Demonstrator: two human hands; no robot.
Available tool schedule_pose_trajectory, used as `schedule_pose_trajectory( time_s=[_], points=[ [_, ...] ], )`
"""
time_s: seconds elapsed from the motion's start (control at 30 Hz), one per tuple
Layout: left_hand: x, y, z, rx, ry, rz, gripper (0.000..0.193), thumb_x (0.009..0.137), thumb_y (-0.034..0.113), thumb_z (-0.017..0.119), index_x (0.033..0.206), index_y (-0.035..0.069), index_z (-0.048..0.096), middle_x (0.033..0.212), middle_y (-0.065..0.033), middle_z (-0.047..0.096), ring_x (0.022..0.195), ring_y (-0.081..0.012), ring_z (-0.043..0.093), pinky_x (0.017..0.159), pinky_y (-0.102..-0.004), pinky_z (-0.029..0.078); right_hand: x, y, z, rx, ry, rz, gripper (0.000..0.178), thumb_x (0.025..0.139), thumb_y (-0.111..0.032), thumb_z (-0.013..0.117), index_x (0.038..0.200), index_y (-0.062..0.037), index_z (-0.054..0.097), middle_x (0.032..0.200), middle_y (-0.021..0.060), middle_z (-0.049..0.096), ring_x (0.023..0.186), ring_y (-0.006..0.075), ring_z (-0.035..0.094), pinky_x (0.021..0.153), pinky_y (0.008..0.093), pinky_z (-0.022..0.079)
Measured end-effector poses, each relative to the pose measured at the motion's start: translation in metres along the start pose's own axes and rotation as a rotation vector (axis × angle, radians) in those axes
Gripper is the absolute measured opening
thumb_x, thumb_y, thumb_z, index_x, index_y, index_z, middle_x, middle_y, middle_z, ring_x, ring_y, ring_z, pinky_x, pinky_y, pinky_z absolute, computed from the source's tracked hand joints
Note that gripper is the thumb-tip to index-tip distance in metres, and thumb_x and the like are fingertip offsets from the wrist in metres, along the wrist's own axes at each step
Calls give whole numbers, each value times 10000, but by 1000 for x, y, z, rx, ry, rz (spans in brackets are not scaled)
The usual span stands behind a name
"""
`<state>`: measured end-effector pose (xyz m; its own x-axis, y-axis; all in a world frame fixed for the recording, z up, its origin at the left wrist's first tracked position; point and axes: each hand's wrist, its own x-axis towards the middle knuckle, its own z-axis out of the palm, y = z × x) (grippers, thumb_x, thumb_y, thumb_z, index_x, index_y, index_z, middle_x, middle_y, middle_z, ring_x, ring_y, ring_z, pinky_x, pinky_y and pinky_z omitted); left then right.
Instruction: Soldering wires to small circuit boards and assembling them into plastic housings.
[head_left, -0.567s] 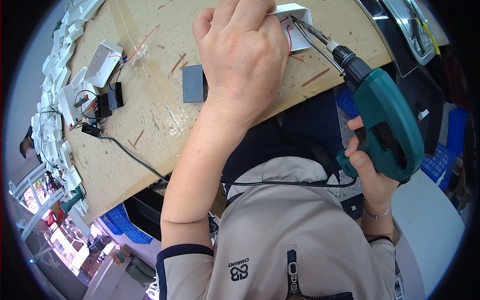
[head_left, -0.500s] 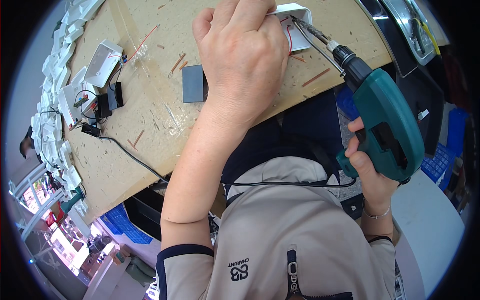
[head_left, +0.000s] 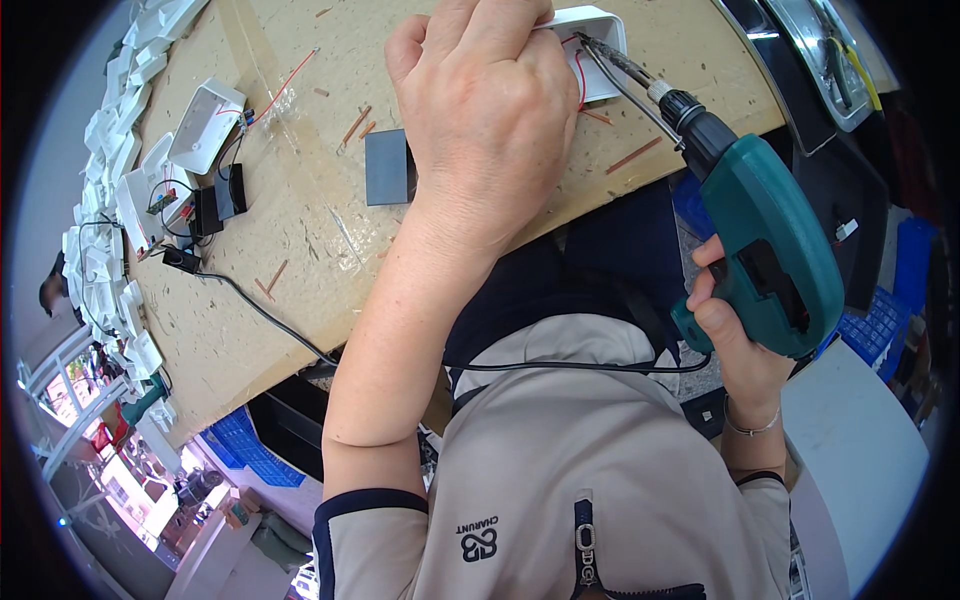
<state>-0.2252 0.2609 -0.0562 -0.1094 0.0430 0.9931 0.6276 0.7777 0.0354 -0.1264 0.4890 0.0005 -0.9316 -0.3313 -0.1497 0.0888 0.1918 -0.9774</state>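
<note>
My left hand [head_left: 485, 120] is closed on a white plastic case [head_left: 610, 50] at the table's far edge of view; its fingers hide part of the case. A red wire [head_left: 581, 78] shows inside. My right hand [head_left: 738, 335] grips a green pistol-shaped soldering gun [head_left: 775, 225] with a thin metal feed tube beside its tip. The tip reaches into the case's open side, near the wire; whether they touch I cannot tell. A dark grey rectangular block [head_left: 387, 167] lies by my left wrist.
Left on the table [head_left: 300, 190] are an opened white case [head_left: 207, 125] and black modules with wires [head_left: 229, 190]. Many white case parts [head_left: 100, 270] line the left edge. Brown sticks [head_left: 633, 156] lie scattered. The gun's black cord [head_left: 560, 368] crosses before my body. A metal tray [head_left: 820, 65] stands far right.
The soldering gun and my right hand have shifted slightly left, with the tip moving a little farther into the case. My left hand stays in place.
</note>
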Motion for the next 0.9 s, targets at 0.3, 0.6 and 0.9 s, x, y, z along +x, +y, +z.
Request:
schedule_pose_trajectory(
  time_s=[0.3, 0.6, 0.9],
  points=[
    [1, 2, -1, 1, -7, -23, 63, 639, 22, 593, 687, 34, 554, 861, -42, 545, 759, -220, 517, 689, -341, 376, -1, 1, 0, -29, -17, -44, 500, 760, -119, 673, 1177, 50, 454, 1015, 161, 559, 705, 126, 555, 613, 229, 479],
    [1, 2, 0, -6, -2, -25, 68, 631, 17, 587, 686, 35, 552, 861, -43, 542, 758, -222, 516, 687, -339, 374, -6, 4, 1, -17, -25, -39, 522, 764, -133, 675, 1194, 47, 438, 1037, 170, 560, 696, 122, 555, 605, 225, 473],
    [1, 3, -2, 32, -19, -18, 65, 631, 20, 583, 687, 37, 553, 860, -40, 540, 763, -219, 516, 689, -336, 371, -2, 4, 4, -13, -9, -67, 523, 769, -121, 663, 1203, 51, 428, 1046, 171, 546, 700, 121, 549, 601, 226, 475]
  ],
)
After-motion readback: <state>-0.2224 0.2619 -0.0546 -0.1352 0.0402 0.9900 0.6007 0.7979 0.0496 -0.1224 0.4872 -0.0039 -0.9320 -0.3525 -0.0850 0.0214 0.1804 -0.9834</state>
